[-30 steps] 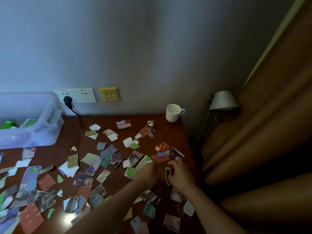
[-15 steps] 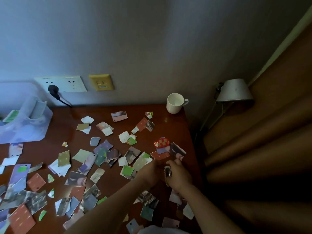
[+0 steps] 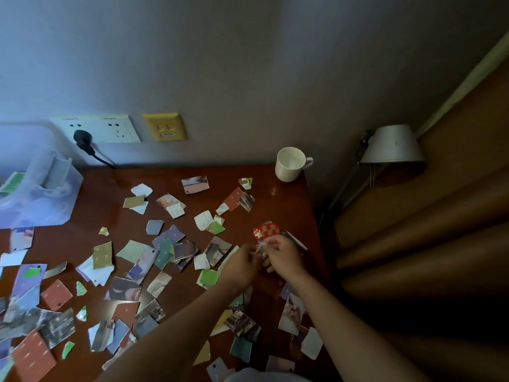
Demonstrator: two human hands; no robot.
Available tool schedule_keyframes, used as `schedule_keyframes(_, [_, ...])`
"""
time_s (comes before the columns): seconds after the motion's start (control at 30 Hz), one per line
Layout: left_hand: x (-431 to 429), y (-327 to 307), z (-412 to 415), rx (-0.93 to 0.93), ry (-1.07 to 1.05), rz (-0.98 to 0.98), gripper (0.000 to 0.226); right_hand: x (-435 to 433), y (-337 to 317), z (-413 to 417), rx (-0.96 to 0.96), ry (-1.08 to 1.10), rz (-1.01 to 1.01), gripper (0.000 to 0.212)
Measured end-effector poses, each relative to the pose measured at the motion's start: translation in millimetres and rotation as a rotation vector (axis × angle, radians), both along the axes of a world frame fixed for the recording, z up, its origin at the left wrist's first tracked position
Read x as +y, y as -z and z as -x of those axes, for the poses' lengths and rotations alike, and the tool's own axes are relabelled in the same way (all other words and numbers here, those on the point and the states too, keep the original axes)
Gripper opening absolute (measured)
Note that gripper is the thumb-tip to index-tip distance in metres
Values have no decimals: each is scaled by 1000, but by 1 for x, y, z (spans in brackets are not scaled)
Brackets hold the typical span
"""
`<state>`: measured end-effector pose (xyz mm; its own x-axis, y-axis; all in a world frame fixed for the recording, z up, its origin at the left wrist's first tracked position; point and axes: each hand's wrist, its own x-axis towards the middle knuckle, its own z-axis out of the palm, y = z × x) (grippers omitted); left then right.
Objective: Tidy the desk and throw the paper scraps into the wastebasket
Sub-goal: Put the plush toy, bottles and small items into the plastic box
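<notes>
Several torn paper scraps [image 3: 162, 252] in many colours lie scattered over the dark red wooden desk [image 3: 91, 194]. Near the desk's right edge my left hand [image 3: 242, 264] and my right hand [image 3: 282, 256] meet, both pinching a small bunch of scraps [image 3: 261, 248] between them. A red checkered scrap [image 3: 265, 230] lies just beyond my fingers. More scraps lie under and beside my forearms. No wastebasket is in view.
A white mug [image 3: 290, 164] stands at the desk's far right corner. A translucent plastic box [image 3: 38, 199] sits at the far left. Wall sockets with a black plug [image 3: 82, 139] are behind. A lamp [image 3: 394, 146] and brown curtain [image 3: 440, 230] flank the right.
My hands have shifted slightly toward the red checkered scrap, still holding scraps between them. The camera view has tilted and moved closer.
</notes>
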<state>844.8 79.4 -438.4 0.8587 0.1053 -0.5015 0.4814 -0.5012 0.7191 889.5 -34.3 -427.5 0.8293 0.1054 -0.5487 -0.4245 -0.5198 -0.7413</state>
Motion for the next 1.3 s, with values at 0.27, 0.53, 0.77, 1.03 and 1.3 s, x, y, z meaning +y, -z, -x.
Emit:
schedule_keyframes(0.27, [18,3,-18,6,-195,15,13,8,-2,-36,-354,-384,475,38])
schedule_keyframes(0.53, [27,16,-31,56,-246,102,3,13,12,-49,-392,-668,730,61])
schedule_keyframes(0.77, [31,20,-31,21,-273,89,7,16,18,-45,-434,-677,757,41])
schedule_keyframes(1.03, [40,3,-22,-24,-228,11,23,22,3,-34,-211,-516,521,18])
schedule_keyframes(1.3, [50,-25,13,-116,-298,-27,31,46,-23,2,-114,-336,217,13])
